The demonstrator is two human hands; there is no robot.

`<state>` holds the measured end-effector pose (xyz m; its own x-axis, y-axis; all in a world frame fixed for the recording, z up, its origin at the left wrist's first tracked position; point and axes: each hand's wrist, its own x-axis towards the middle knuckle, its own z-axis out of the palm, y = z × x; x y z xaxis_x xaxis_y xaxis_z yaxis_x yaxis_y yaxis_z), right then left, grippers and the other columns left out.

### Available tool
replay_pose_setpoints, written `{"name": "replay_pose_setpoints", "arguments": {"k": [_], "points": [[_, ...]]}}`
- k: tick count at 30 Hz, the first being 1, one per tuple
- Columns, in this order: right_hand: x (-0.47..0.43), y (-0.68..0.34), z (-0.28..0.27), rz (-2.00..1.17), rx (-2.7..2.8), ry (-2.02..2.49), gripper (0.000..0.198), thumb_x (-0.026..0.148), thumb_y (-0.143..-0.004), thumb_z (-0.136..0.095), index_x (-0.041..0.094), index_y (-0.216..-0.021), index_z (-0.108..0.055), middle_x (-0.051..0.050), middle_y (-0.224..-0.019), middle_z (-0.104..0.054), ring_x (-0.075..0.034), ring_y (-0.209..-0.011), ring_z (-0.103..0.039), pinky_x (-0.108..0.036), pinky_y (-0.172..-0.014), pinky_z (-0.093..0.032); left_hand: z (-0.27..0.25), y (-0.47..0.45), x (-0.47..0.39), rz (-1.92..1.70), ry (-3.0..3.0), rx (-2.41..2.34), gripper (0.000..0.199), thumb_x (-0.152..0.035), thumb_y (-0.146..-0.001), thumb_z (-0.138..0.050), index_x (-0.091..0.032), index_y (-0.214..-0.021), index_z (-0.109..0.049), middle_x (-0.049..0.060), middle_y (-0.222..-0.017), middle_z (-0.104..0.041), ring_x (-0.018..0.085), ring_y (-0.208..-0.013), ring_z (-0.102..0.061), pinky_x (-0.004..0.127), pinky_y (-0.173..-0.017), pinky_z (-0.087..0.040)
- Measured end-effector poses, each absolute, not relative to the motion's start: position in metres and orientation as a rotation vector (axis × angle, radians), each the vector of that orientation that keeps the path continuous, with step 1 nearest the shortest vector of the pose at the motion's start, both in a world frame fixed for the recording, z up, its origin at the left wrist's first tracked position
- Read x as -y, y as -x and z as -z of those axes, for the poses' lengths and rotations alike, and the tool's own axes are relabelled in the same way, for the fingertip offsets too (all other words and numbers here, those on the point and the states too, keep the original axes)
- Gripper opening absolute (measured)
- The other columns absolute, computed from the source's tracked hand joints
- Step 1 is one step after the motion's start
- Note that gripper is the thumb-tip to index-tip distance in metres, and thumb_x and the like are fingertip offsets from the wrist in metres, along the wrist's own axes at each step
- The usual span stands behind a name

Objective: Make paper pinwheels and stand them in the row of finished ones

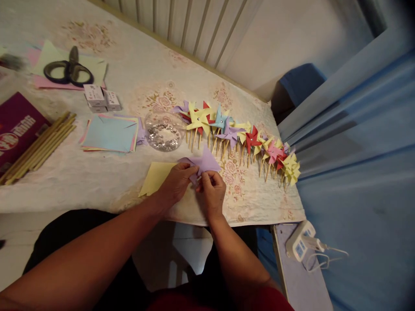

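Note:
Between both hands, above the front part of the table, is a purple paper pinwheel (207, 160), partly folded. My left hand (177, 183) pinches its left side between thumb and fingers. My right hand (213, 190) grips the lower edge, near the pinwheel's middle; whether a small pin sits in those fingertips I cannot tell. A yellow paper sheet (155, 177) lies on the table beside my left hand, partly under it. Just beyond the hands stands a round clear dish (164, 131) with many small shiny metal pieces in it.
Finished pinwheels on sticks (228, 131) lie in a row at the right. Left of the dish are stacked coloured sheets (112, 134), small boxes (97, 97), scissors (68, 71), wooden sticks (39, 149) and a purple box (19, 125). A power strip (300, 242) rests beyond the table's right corner.

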<state>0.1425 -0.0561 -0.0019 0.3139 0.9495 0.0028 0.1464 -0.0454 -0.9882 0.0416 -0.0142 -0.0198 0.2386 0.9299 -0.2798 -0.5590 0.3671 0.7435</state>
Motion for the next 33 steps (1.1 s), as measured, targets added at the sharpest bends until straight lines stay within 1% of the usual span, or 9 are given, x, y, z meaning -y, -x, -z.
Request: {"name": "replay_pose_setpoints", "arguments": {"k": [6, 10, 16, 24, 33], "points": [[0.0526, -0.1403, 0.0012, -0.939, 0.963, 1.519, 0.020, 0.038, -0.080, -0.063, 0.021, -0.070, -0.058, 0.007, -0.051, -0.055, -0.012, -0.045, -0.052, -0.025, -0.049, -0.040, 0.0196, -0.0441, 0.0152, -1.085, -0.592, -0.807, 0.018, -0.030, -0.065, -0.073, -0.017, -0.064, -0.062, -0.002, -0.062, -0.058, 0.010, -0.054, -0.049, 0.024, -0.052, -0.038], [0.0515, -0.1403, 0.0009, -0.941, 0.957, 1.530, 0.021, 0.037, -0.079, -0.063, 0.021, -0.067, -0.056, 0.007, -0.048, -0.054, -0.011, -0.045, -0.051, -0.024, -0.050, -0.040, 0.0193, -0.0448, 0.0164, -1.091, -0.616, -0.833, 0.018, -0.031, -0.065, -0.072, -0.016, -0.064, -0.062, -0.002, -0.061, -0.058, 0.010, -0.055, -0.048, 0.024, -0.052, -0.037], [0.0506, -0.1420, 0.0016, -0.932, 0.964, 1.544, 0.023, 0.037, -0.080, -0.063, 0.021, -0.065, -0.054, 0.008, -0.049, -0.052, -0.011, -0.047, -0.050, -0.024, -0.054, -0.040, 0.0216, -0.0455, 0.0172, -1.091, -0.676, -0.891, 0.018, -0.033, -0.067, -0.069, -0.016, -0.067, -0.063, -0.002, -0.062, -0.057, 0.010, -0.056, -0.049, 0.024, -0.054, -0.037], [0.0500, -0.1435, 0.0017, -0.910, 0.970, 1.565, 0.026, 0.039, -0.079, -0.064, 0.021, -0.064, -0.053, 0.008, -0.048, -0.050, -0.011, -0.046, -0.047, -0.024, -0.051, -0.037, 0.0166, -0.0441, 0.0197, -1.086, -0.760, -0.971, 0.020, -0.034, -0.066, -0.068, -0.016, -0.062, -0.061, -0.003, -0.061, -0.056, 0.010, -0.057, -0.046, 0.024, -0.056, -0.035], [0.0496, -0.1446, 0.0014, -0.893, 0.969, 1.572, 0.026, 0.038, -0.079, -0.064, 0.021, -0.063, -0.053, 0.007, -0.049, -0.049, -0.011, -0.047, -0.046, -0.024, -0.050, -0.035, 0.0119, -0.0435, 0.0206, -1.076, -0.772, -0.945, 0.020, -0.032, -0.067, -0.070, -0.016, -0.059, -0.060, -0.004, -0.059, -0.054, 0.010, -0.057, -0.044, 0.024, -0.057, -0.035]]}}
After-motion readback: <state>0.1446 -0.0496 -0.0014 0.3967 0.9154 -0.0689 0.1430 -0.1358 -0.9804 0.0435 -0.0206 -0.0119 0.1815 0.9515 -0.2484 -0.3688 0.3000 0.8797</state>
